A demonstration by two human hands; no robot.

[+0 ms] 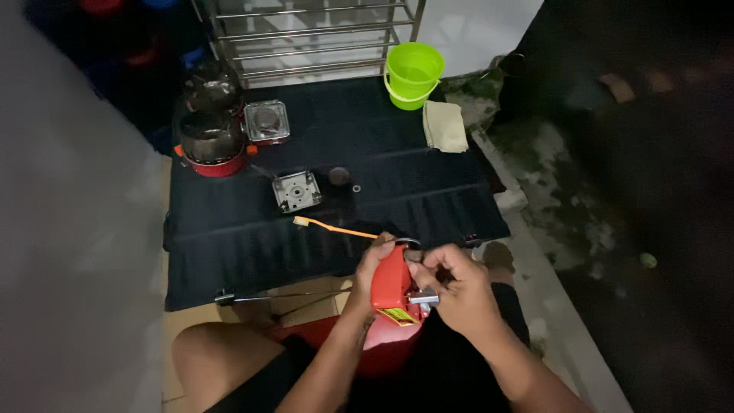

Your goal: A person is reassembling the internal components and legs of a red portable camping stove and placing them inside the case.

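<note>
My left hand [367, 275] grips a small red metal housing [391, 287] with a yellow label, held upright over my lap. My right hand [457, 287] pinches a small silver metal part [425, 300] at the housing's right side, fingers closed on it. An orange toothbrush [336, 228] lies on the black ribbed mat [229, 237] just beyond my hands. Farther off on the mat sit a square silver plate [297, 190], a round dark knob [339, 176] and a small ring [356, 188].
A red stove body with dark pots [212, 138] stands at the mat's back left, next to a square burner piece [266, 121]. A green bucket [414, 73] and folded cloth [446, 125] are at the back right. A thin screwdriver [267, 297] lies near my knee. Metal rack [306, 34] behind.
</note>
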